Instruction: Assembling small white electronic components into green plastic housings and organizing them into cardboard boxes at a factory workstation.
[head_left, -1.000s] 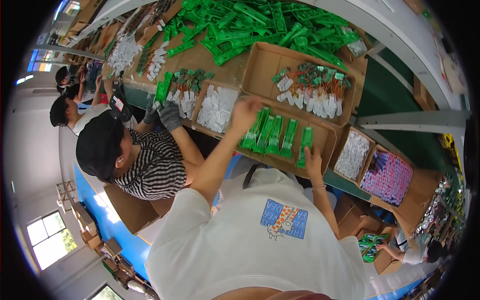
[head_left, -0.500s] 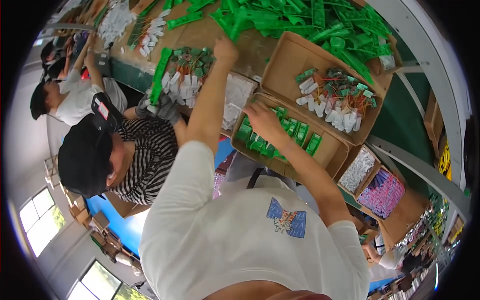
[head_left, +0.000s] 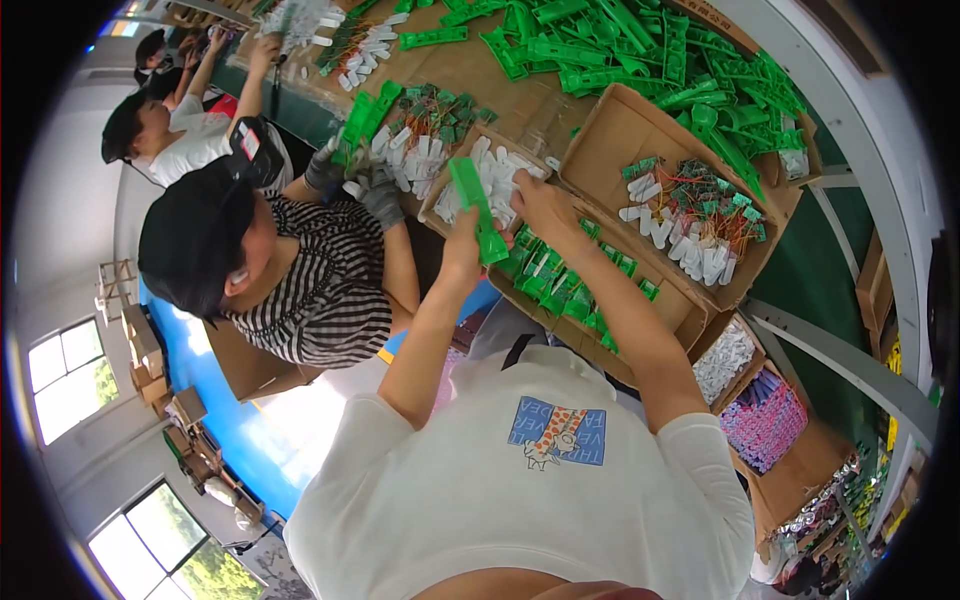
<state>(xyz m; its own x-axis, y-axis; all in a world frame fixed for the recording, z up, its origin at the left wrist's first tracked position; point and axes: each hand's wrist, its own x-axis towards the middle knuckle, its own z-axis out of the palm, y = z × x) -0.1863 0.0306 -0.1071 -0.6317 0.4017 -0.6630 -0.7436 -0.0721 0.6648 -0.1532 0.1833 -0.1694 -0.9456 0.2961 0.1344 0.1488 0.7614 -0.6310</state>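
Observation:
My left hand [head_left: 463, 245] is closed around the lower part of a long green plastic housing [head_left: 474, 198], which it holds up tilted. Just to its right, my right hand [head_left: 548, 212] is over a small carton [head_left: 436, 214] of white plastic pieces [head_left: 498, 170]. The fingers of that hand are bent together at the pieces, and what they pinch, if anything, is too small to make out. Under my right wrist lies an open cardboard box [head_left: 660, 318] holding rows of green housings [head_left: 570, 290].
Another cardboard box [head_left: 600, 135] holds wired circuit boards with white parts [head_left: 690, 215]. Green housings [head_left: 640, 50] are heaped at the back. A gloved co-worker [head_left: 300, 270] works close on my left. Small bins of white parts [head_left: 725, 360] and pink pieces [head_left: 765, 420] stand right, near a metal frame [head_left: 850, 365].
My left hand has come back from the far heap with a green housing. My right hand has moved from the box of housings to the white pieces. The view has shifted slightly.

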